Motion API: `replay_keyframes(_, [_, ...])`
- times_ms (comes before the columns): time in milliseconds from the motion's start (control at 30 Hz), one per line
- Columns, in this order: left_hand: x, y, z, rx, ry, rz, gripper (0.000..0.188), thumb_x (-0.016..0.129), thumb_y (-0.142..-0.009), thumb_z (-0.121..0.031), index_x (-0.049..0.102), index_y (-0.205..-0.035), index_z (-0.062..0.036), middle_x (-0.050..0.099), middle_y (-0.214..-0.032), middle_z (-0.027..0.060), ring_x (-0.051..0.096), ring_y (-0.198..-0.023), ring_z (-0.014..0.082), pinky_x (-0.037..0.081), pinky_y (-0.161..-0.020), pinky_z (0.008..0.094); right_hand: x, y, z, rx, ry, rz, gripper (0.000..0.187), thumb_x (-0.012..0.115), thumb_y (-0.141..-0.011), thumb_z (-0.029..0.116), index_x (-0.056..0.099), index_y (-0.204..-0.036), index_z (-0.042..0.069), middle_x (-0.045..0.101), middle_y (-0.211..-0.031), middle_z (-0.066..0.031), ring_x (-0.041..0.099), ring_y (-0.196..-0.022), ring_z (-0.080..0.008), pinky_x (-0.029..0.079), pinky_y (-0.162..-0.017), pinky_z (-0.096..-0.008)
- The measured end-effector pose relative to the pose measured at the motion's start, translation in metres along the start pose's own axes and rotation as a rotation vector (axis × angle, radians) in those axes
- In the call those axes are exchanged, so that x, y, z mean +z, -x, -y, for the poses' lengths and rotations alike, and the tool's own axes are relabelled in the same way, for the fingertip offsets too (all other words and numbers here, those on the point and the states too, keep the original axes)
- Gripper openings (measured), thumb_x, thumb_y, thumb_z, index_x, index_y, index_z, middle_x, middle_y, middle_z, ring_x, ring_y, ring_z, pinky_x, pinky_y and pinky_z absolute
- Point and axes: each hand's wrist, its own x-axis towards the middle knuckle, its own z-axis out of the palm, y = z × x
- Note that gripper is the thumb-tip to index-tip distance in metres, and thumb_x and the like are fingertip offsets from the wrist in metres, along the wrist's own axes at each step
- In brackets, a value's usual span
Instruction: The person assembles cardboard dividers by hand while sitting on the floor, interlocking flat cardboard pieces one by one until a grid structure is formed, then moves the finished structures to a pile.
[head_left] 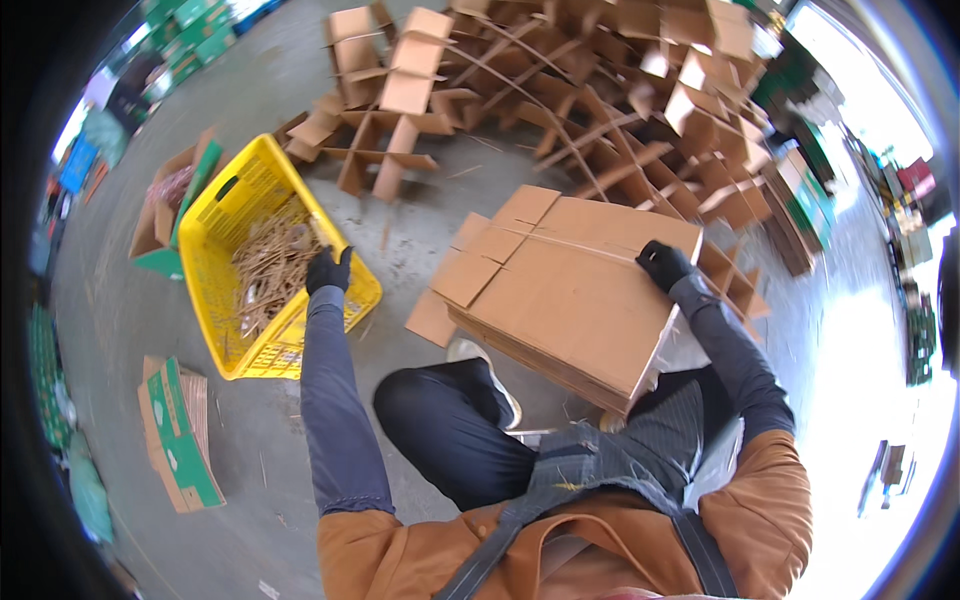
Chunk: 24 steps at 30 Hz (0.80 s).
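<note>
A flat stack of brown cardboard sheets (575, 290) lies tilted in front of me, over my lap. A thin pale strap (580, 245) runs across its top to the fingers of my right hand (664, 266), which are closed on it in a black glove. To the left, a yellow plastic crate (225, 205) leans at an angle on the floor. My left hand (328, 271), also black-gloved, grips the crate's near right rim. Inside the crate lies a heap of thin brown cardboard strips (275, 255).
A large pile of slotted cardboard dividers (600, 120) spreads across the far side. A green and brown folded carton bundle (183, 435) stands at the lower left. Behind the crate is an open carton (160, 225). More flattened cartons (795, 215) lean at the right.
</note>
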Motion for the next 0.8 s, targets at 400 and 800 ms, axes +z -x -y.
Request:
replay_keyframes(400, [0.064, 0.146, -0.240, 0.380, 0.252, 0.280, 0.041, 0.067, -0.075, -0.037, 0.062, -0.100, -0.0048, 0.060, -0.104, 0.0178, 0.054, -0.101, 0.0325, 0.044, -0.086, 0.0408, 0.113, 0.134, -0.152, 0.476, -0.266, 0.142, 0.032, 0.059, -0.077, 0.037, 0.067, -0.086, 0.008, 0.065, -0.086, -0.0174, 0.062, -0.083, -0.0343, 0.048, -0.072, -0.0407])
replay_keyframes(800, [0.069, 0.392, -0.335, -1.341, 2.135, 1.334, 0.076, 0.031, -0.082, -0.070, 0.038, -0.135, -0.0162, 0.040, -0.137, 0.0103, 0.038, -0.124, 0.0320, 0.031, -0.100, 0.0542, -0.116, 0.105, 0.008, 0.160, 0.027, -0.050, 0.028, 0.057, -0.083, 0.035, 0.065, -0.081, 0.009, 0.064, -0.070, -0.0126, 0.062, -0.069, -0.0325, 0.048, -0.063, -0.0410])
